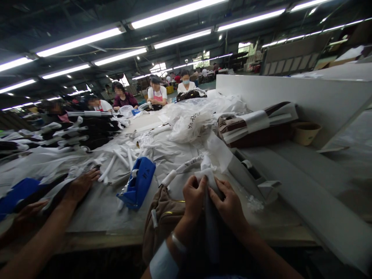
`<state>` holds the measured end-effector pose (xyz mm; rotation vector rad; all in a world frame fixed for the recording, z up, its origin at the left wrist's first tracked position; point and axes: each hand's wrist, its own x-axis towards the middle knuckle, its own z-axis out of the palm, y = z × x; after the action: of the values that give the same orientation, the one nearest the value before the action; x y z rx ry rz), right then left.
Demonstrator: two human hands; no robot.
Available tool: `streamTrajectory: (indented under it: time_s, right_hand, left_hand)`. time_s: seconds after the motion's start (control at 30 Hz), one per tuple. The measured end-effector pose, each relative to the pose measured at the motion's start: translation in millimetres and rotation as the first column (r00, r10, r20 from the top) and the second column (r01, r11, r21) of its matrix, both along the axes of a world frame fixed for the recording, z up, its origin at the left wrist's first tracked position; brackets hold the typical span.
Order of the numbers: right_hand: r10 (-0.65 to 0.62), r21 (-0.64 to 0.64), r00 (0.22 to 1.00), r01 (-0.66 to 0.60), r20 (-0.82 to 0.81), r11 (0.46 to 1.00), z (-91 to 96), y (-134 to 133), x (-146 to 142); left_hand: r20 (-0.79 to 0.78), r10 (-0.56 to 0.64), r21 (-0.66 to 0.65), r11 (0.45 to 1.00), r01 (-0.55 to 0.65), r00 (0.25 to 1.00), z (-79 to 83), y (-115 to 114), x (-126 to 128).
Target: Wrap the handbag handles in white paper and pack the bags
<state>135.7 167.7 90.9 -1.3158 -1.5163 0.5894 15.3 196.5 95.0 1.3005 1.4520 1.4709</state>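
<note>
My left hand (193,197) and my right hand (229,205) are both closed on a strip of white wrapping paper (209,176) at the near edge of the table. The strip runs down between the two hands over a dark strap. A tan bag (162,221) with a gold zip lies just left of my left hand, partly under my wrist. A rolled white paper tube (186,166) sticks out from the bag toward the table's middle.
A blue tape dispenser (138,184) stands left of the bag. A co-worker's hands (78,186) rest on dark bags at the left. White paper rolls (116,162), plastic bags (192,120), wrapped brown bags (255,128) and a round tub (305,132) lie further back. Several people sit at the far end.
</note>
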Motion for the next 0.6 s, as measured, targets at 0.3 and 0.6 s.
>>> streamTrajectory:
  time_s: [0.3,0.6]
  right_hand:
    - [-0.149,0.133,0.966,0.123,0.213,0.983,-12.6,13,-9]
    - [-0.182,0.249,0.850,0.063,0.495,0.967,-8.1,14,-11]
  left_hand:
    - [-0.139,0.005,0.008,1.000,-0.004,0.990,7.0,1,-4]
    - [0.147,-0.233,-0.277,0.923,0.266,0.961,24.4,10,-28]
